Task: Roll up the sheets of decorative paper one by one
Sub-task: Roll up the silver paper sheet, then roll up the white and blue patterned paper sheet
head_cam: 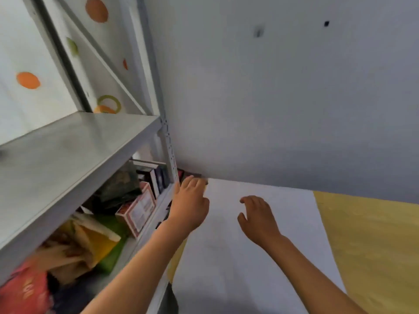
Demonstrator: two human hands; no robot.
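A white sheet of paper (pixel 249 245) is spread flat beneath both hands, over a yellow surface (pixel 374 245). The left hand (pixel 190 207) is placed at the sheet's far left corner; whether it is gripped cannot be told. The right hand (pixel 258 218) is held relaxed, fingers loosely spread, over the sheet's middle.

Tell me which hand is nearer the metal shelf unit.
Left. The left hand reaches over the white sheet's far left corner, right beside the metal shelf unit's upright post. The right hand hovers over the sheet's middle, farther away.
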